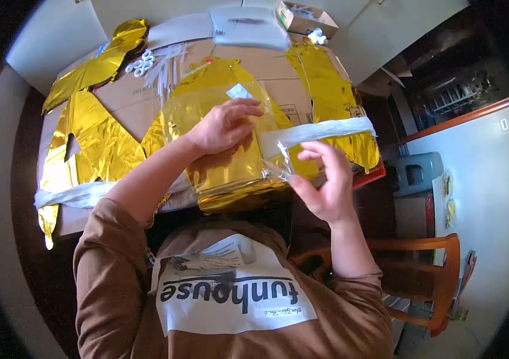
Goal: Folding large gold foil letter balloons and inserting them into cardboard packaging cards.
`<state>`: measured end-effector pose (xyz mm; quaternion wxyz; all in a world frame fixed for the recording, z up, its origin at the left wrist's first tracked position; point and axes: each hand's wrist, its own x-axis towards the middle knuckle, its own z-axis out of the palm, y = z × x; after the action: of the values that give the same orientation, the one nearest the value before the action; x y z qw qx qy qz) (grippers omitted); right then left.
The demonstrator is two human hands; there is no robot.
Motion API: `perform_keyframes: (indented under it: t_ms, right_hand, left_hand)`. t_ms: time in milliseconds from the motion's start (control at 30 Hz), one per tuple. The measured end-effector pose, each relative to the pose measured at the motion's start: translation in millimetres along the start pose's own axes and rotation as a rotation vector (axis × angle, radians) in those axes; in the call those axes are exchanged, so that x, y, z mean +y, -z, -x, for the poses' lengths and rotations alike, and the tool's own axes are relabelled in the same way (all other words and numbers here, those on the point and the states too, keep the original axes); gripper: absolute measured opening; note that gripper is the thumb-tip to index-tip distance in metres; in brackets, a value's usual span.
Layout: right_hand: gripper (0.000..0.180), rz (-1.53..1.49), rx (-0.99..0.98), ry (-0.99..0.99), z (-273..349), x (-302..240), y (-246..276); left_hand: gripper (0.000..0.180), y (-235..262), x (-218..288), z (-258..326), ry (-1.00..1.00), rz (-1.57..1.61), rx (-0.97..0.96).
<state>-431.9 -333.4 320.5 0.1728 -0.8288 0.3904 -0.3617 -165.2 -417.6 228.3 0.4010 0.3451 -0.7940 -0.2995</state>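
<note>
A clear plastic bag lies in front of me with a folded gold foil sheet inside or under it; I cannot tell which. My left hand rests on top of the bag, its fingers loosely bent and apart. At the bag's right edge, crumpled clear film stands up beside my right hand. That hand's thumb and fingers are spread, the thumb tip close to the film. A small pale slip shows near the bag's far end.
Gold foil pieces cover much of the cardboard-topped table. A white strip runs across. Clear tubes, white rings, a clear packet and a small box lie farther back. A wooden chair stands right.
</note>
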Motion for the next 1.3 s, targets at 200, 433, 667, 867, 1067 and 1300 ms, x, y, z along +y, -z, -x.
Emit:
perform_keyframes:
  t_ms: [200, 433, 667, 867, 1067, 1300]
  right_hand:
    - [0.039, 0.533, -0.337, -0.017, -43, -19, -40]
    - [0.009, 0.203, -0.296, 0.695, -25, -24, -54]
    - [0.028, 0.186, -0.35, 0.65, 36, -24, -22]
    - [0.029, 0.149, -0.105, 0.338, 6, -46, -13]
    - [0.034, 0.131, -0.474, 0.297, 37, -32, -28]
    - [0.02, 0.202, -0.422, 0.118, 63, -20, -37]
  left_hand:
    - [0.019, 42, 13, 8, -0.228, -0.4, 0.1]
    - [0.025, 38, -13, 42, -0.018, -0.413, -0.064]
    - [0.026, 35, -17, 46, -0.037, -0.388, -0.028]
    - [0.025, 38, -3, 47, -0.163, -0.617, 0.068]
    - [0.032, 33, 88, 69, -0.086, -0.48, -0.088]
    - [0.023, 18, 92, 107, -0.038, -0.395, -0.007]
